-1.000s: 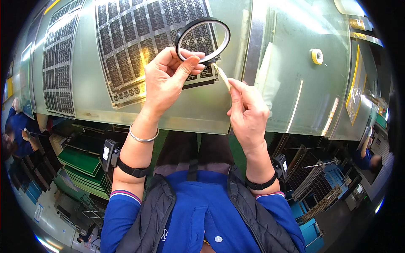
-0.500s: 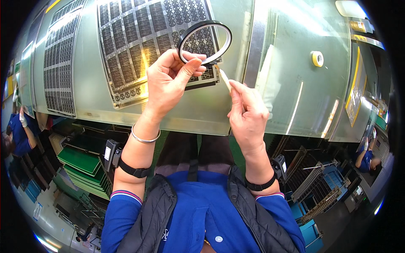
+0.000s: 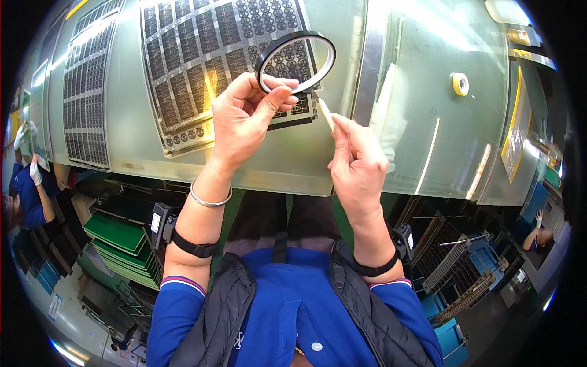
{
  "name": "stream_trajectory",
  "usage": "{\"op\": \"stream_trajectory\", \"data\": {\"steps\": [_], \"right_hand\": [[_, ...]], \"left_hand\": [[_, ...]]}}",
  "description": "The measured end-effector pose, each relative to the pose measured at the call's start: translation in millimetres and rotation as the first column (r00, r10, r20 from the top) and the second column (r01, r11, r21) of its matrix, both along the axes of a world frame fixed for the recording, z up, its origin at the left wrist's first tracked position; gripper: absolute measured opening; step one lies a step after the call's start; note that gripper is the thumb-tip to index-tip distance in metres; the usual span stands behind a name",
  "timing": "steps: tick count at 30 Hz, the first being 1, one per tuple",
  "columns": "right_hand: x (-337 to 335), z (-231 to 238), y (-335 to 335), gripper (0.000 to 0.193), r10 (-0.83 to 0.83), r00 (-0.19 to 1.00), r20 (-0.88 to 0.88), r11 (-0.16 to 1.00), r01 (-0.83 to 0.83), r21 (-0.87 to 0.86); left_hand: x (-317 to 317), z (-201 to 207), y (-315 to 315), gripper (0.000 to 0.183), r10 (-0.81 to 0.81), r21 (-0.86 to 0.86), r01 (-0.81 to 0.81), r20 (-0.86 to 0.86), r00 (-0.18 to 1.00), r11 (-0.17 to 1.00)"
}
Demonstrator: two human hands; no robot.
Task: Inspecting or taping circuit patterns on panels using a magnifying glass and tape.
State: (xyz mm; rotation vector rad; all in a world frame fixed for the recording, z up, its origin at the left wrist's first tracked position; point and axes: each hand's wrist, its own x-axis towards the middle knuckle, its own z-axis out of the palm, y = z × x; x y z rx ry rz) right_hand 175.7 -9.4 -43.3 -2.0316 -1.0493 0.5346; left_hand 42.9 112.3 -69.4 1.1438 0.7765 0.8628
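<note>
My left hand (image 3: 241, 125) pinches a narrow roll of black tape (image 3: 265, 59) between thumb and fingers, holding it tilted above the table. Between the thumb and forefinger of my right hand (image 3: 359, 153) is a slim pale pointed tool (image 3: 325, 111). Its tip reaches up to the lower edge of the roll, beside my left fingertips; whether it touches the tape is too small to tell. Beneath the roll lie stacked film sheets (image 3: 183, 85) printed with dark circuit-like patterns, partly covered by my left hand and the tape.
A glass-topped worktable (image 3: 275, 177) spans the front, with another patterned sheet (image 3: 85, 104) at left. A yellow tape roll (image 3: 455, 84) rests at right. Green boards (image 3: 116, 232) fill a rack below left; metal racks (image 3: 452, 263) stand below right. Co-workers (image 3: 27, 196) are at the edges.
My right hand and the tool have shifted very slightly left. The tape roll and my left hand stay nearly still. Co-workers' hands at both edges have moved.
</note>
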Motion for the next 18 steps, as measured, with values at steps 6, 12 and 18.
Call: {"op": "stream_trajectory", "data": {"steps": [6, 12, 18], "right_hand": [[1.2, 2.3, 2.9, 0.017, -0.019, 1.000, -0.013, 1.000, 0.019, -0.001], [10.7, 3.7, 30.4, 0.050, -0.042, 0.966, 0.253, 0.997, 0.026, 0.066], [12.6, -14.6, 62.0, 0.086, 0.005, 0.919, 0.394, 0.992, 0.046, -0.120]], "left_hand": [[-1.5, -0.4, -2.2, 0.014, 0.000, 0.021, 0.000, 0.012, 1.000, 1.000], [-7.7, -0.4, -1.6, 0.020, 0.112, 0.015, -0.113, 0.053, 0.992, 0.993], [-1.8, -2.5, 2.9, 0.022, 0.156, -0.037, -0.154, 0.072, 0.985, 0.987]]}}
